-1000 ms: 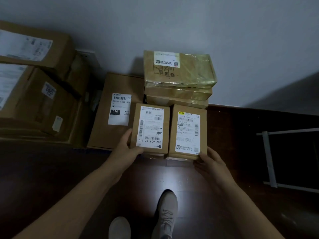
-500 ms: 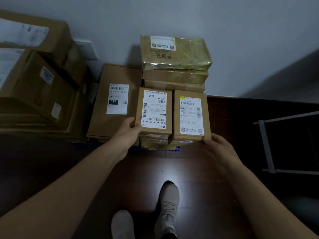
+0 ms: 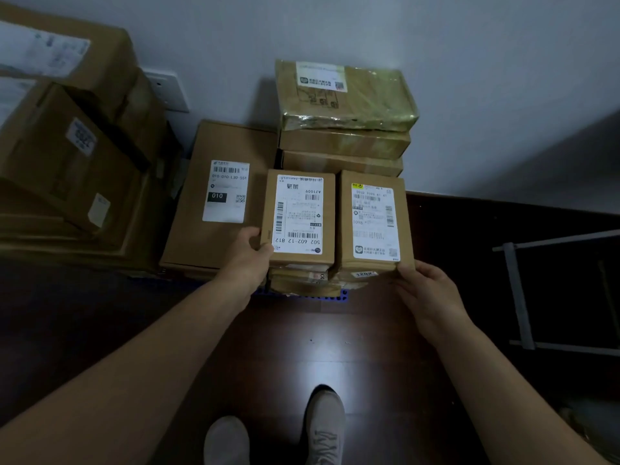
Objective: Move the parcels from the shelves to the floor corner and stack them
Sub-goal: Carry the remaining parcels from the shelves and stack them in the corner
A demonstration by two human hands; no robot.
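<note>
Two small brown parcels with white labels lie side by side on a low stack by the wall: the left small parcel (image 3: 298,216) and the right small parcel (image 3: 374,223). My left hand (image 3: 248,260) grips the near left corner of the left one. My right hand (image 3: 422,293) holds the near right corner of the right one, thumb on its edge. Behind them rises a taller stack topped by a tape-wrapped parcel (image 3: 345,95). A flat wide parcel (image 3: 218,196) lies to the left.
Large cardboard boxes (image 3: 67,146) are piled at the far left. A wall socket (image 3: 169,90) sits behind them. A blue strip (image 3: 302,296) shows under the low stack. A metal frame (image 3: 523,297) lies on the dark floor at right. My shoes (image 3: 322,427) stand below.
Both small parcels went up and slightly forward onto the low stack, with my hands still at their near corners. The view shifted a little.
</note>
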